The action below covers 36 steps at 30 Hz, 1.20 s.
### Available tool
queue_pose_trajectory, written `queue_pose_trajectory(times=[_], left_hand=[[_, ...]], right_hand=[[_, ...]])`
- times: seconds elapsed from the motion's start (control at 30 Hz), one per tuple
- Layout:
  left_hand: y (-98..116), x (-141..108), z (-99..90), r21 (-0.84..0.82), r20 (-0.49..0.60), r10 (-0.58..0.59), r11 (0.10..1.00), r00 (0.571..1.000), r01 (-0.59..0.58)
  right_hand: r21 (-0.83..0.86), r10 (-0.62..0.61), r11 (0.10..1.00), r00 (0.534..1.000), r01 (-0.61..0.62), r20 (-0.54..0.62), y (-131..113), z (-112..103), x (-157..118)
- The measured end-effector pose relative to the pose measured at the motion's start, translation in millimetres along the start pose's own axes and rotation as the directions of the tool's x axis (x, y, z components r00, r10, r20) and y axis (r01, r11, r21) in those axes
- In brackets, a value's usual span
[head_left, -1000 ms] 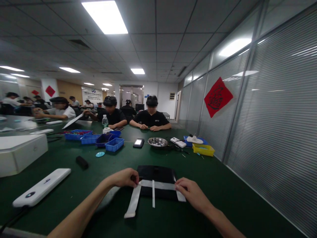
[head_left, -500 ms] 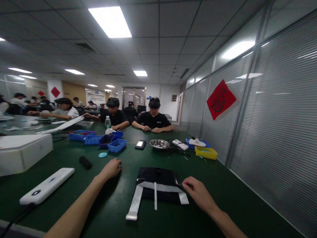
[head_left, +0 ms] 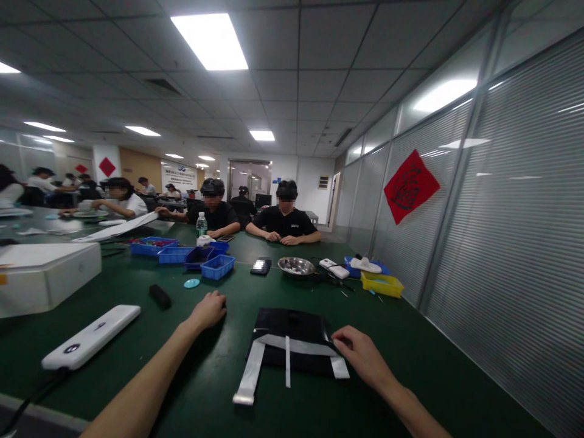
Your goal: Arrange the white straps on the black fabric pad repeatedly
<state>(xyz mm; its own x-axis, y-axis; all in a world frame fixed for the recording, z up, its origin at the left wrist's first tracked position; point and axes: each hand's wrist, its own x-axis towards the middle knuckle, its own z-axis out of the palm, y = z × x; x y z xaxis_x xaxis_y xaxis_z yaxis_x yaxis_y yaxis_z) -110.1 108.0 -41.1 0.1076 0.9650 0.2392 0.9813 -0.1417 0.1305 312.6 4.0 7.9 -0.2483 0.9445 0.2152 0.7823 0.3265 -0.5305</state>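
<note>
A flat, glossy black pouch-like piece (head_left: 294,322) lies on the green table in front of me. A pale grey band crosses it, and white strips hang from it towards me, the left one ending in a rolled or thicker tip. My right hand (head_left: 358,350) is at its right edge, fingers bent and fingertips against that edge; the exact hold is partly hidden. Apart from the piece, on its left, my left hand (head_left: 207,310) rests on the table with loosely bent fingers and nothing visible in it.
A white power strip (head_left: 91,337), a black cylinder-like object (head_left: 159,296) and a white box (head_left: 50,280) are to the left. Farther back stand blue trays (head_left: 218,266), a phone (head_left: 261,266), a metal bowl (head_left: 296,266) and a yellow tray (head_left: 382,284). Several people sit beyond.
My right hand has shifted slightly left, closer over the black piece's edge. The left hand stays on the table. The whole view has shifted a little.
</note>
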Motion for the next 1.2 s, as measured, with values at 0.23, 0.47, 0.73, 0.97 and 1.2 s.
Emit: queue_pose_trajectory(times=[0.23,0.47,0.73,0.97,1.2], left_hand=[[-4,5,6.6,0.004,-0.009,-0.021,1.000,1.000,0.021],[-6,5,7.5,0.004,-0.004,-0.020,1.000,1.000,0.020],[1,3,1.3,-0.007,-0.006,-0.042,0.999,0.999,0.042],[4,0,-3.0,-0.013,-0.003,-0.047,0.999,0.999,0.047],[7,-3,-6.4,0.008,-0.004,-0.062,0.998,0.998,0.062]], right_hand=[[-0.096,-0.154,0.982,0.984,0.162,0.086,-24,18,42],[-0.204,-0.239,0.942,0.960,0.267,0.148,-38,44,92],[-0.282,-0.203,0.928,0.964,0.246,0.171,-36,54,110],[-0.280,-0.244,0.916,0.953,0.287,0.177,-36,50,107],[-0.250,-0.252,0.933,0.966,0.258,0.055,-21,27,102]])
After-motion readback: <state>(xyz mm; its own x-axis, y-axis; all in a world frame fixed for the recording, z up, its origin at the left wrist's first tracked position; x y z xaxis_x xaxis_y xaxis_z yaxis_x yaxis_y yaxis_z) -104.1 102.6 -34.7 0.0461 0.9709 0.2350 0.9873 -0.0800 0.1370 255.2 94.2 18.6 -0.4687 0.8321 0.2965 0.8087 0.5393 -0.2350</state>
